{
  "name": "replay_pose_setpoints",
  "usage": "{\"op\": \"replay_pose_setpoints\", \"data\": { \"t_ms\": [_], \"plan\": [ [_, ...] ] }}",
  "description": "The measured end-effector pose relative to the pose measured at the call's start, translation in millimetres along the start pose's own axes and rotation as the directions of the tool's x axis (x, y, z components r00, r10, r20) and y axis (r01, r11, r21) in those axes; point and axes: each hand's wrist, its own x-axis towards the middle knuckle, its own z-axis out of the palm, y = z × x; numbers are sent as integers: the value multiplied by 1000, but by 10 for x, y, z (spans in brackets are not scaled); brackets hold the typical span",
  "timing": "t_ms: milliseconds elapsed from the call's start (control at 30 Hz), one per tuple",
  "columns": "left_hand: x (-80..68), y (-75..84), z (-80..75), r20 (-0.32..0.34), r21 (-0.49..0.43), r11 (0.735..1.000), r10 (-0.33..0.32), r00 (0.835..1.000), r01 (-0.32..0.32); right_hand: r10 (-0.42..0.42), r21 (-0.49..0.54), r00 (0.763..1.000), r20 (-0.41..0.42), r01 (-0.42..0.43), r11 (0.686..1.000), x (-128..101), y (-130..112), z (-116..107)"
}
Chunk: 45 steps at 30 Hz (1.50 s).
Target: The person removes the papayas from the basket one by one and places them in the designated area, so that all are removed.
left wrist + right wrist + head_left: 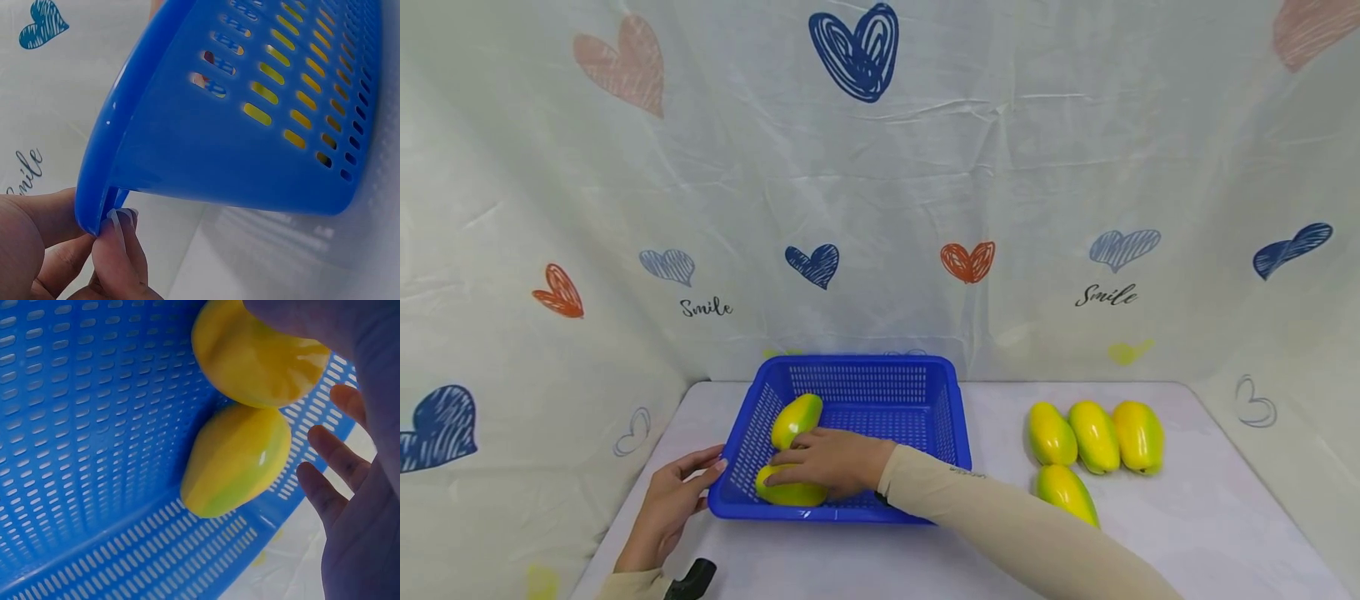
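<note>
A blue plastic basket [838, 362] with slotted walls stands at the table's left, holding two yellow-green mangoes. My left hand [668, 507] pinches its left rim; in the left wrist view the thumb and fingers meet around the lip of the basket [181, 144]. Inside, my right hand [844, 463] reaches over the nearer mango [792, 493], partly covering it. The other mango [797, 419] lies just beyond the fingertips, by the left wall. In the right wrist view the fingers [334, 456] are spread apart, and the thumb overlaps the nearer mango [256, 362].
Right of the basket, three mangoes [1095, 437] lie in a row on the white table [1217, 517]. Another mango [1067, 493] sits in front of them, partly behind the right sleeve [1015, 521]. A white curtain [887, 192] printed with hearts hangs behind the table.
</note>
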Motion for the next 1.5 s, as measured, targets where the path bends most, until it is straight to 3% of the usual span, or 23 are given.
{"op": "replay_pose_setpoints", "data": {
  "t_ms": [367, 700, 1100, 1500],
  "plan": [
    [-18, -28, 0, 1, -27, 999, 21, 1000, -21, 17, -52, 999, 38, -15, 999, 64, -9, 79],
    [-9, -40, -1, -6, -29, 998, 47, 999, -47, 46, -115, 999, 11, -44, 992, 7, 6, 140],
    [-21, -49, -6, -8, -23, 999, 48, 999, -48, 166, 44, 980, 111, -172, 984, -189, 113, 170],
    [-36, -37, 1, -2, -16, 999, 49, 999, -49, 226, 61, 959, 172, -240, 969, -363, 173, 201]
  ]
}}
